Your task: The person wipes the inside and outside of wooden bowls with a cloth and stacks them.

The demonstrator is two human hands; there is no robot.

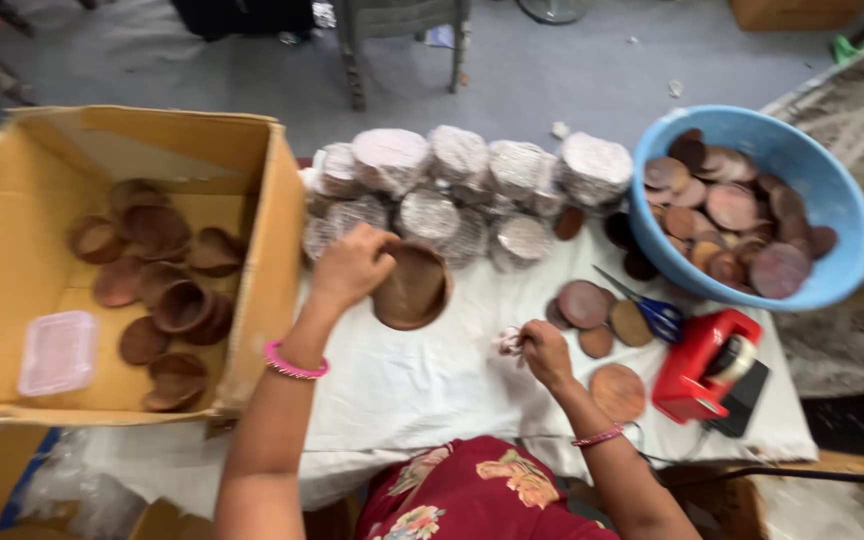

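Observation:
My left hand (350, 265) grips the rim of a brown clay bowl (414, 287) that is held just above a white cloth (422, 385), near the wrapped stacks. My right hand (544, 350) hovers lower on the cloth, its fingers pinched on a small pale piece (508, 343) that is too blurred to identify. A pink bangle sits on my left wrist and a thin pink band on my right.
An open cardboard box (12, 250) on the left holds several clay bowls and a clear plastic lid. Foil-wrapped stacks (457, 190) line the back. A blue basin (812, 180) of clay discs, loose discs (585, 303), blue scissors (657, 312) and a red tape dispenser (704, 368) lie right.

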